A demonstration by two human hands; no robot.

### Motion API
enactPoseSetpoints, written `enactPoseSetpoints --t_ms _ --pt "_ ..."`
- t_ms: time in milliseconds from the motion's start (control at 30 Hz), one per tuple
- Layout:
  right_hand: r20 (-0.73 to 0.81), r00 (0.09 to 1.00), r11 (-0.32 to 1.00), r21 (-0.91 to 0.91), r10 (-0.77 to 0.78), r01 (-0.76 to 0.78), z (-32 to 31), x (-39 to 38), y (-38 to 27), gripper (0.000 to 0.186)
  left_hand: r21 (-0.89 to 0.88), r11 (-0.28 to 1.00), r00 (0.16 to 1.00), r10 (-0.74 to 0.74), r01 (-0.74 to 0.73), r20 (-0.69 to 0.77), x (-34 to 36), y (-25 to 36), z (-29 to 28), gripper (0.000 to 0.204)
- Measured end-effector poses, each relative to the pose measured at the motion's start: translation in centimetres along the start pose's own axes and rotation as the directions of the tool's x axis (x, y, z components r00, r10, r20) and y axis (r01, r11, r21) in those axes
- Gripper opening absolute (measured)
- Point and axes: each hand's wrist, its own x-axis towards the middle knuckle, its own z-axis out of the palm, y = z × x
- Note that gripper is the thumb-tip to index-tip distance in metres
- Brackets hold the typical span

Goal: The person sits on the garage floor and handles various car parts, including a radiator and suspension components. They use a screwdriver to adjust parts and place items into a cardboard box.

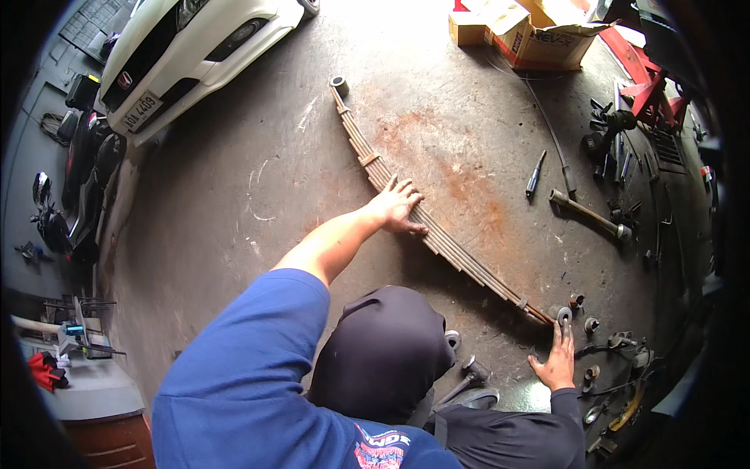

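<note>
Left hand (400, 207) clasps the leaf spring (469, 262) mid-length, spread right hand (557, 366) touching its near eye (564, 314), leaves already clipped together, metal fittings (591, 324) left loose on the floor (219, 273).

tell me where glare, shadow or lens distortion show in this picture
Head view: floor washes out at top, between the white car and cardboard box; head view: glare spot beside the right hand, soft shadow along the leaf spring; head view: dark, curved fisheye rim.

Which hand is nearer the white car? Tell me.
Left. The left hand, on the leaf spring, is right of the white car; the right hand, at the spring's near end, is farther right and lower in view.
</note>
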Motion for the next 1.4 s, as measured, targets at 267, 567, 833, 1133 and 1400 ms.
enactPoseSetpoints --t_ms 267,567,833,1133,1400 --pt "-0.04 0.998 0.976 -0.211 0.047 -0.054 -0.8 5.8 0.2 0.105 0.088 0.996 0.996 0.001 -0.01 0.095 0.6 2.1 -2.7 0.129" --pt "-0.047 0.989 0.977 -0.159 0.139 -0.145 1.8 7.2 2.3 0.085 0.115 0.993 0.993 -0.023 0.009 0.117 0.1 2.7 -2.1 0.128" --pt "-0.007 1.0 0.985 -0.169 0.025 -0.025 3.3 3.1 1.0 0.075 0.258 0.965 0.986 0.008 -0.052 0.168 -1.2 3.7 -1.8 0.126" --pt "0.075 0.986 0.982 -0.106 -0.151 0.159 6.9 -3.1 -1.3 0.068 0.4 0.907 0.991 0.105 -0.129 0.081 -4.2 5.0 -0.8 0.094" --pt "0.088 0.991 0.987 -0.118 -0.101 0.111 8.7 -6.1 2.3 0.074 0.375 0.9 0.972 0.175 -0.222 0.155 -3.6 8.4 0.2 0.084"
